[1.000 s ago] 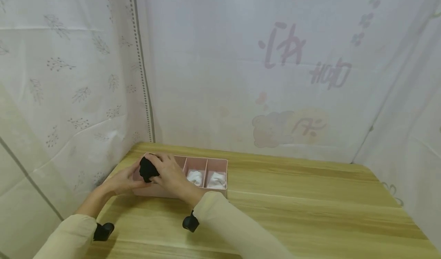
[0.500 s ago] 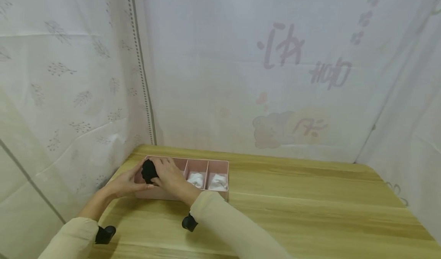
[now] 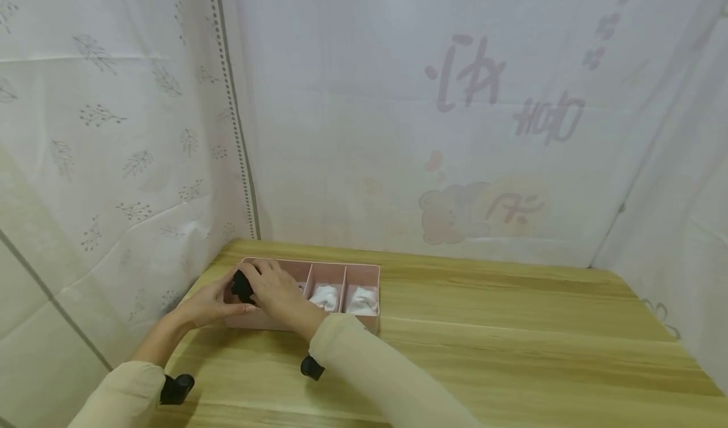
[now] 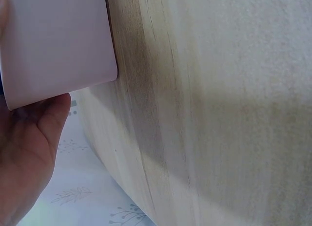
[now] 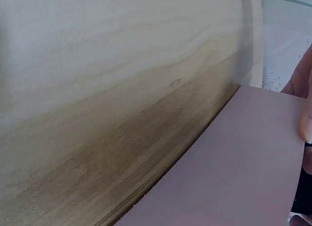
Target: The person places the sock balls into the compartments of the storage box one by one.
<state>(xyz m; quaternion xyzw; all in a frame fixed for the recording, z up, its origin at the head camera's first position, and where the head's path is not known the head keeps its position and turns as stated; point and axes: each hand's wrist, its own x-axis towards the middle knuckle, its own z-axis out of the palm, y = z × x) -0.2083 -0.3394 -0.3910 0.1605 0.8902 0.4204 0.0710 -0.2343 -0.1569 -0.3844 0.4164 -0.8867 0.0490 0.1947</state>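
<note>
A pink divided box (image 3: 368,322) stands at the table's back left. My right hand (image 3: 279,289) reaches over its front wall and holds a black cloth bundle (image 3: 242,287), perhaps a rolled sock, in the leftmost compartment. Its fingertips are partly hidden by the bundle and box. My left hand (image 3: 203,303) grips the box's left end, thumb along the front rim and fingers at the end wall. In the left wrist view the left hand (image 4: 29,158) lies against the box's corner (image 4: 58,46). White cloth bundles (image 3: 362,301) fill the two right compartments.
The wood-grain table (image 3: 512,339) extends right and forward of the box. Patterned white curtains (image 3: 341,131) enclose the back and sides. Black wrist devices (image 3: 177,389) are worn below both cream sleeves (image 3: 381,365).
The black bundle has sunk slightly lower into the left compartment, and my right hand has come down over it, covering more of it. The left hand stays at the box's end.
</note>
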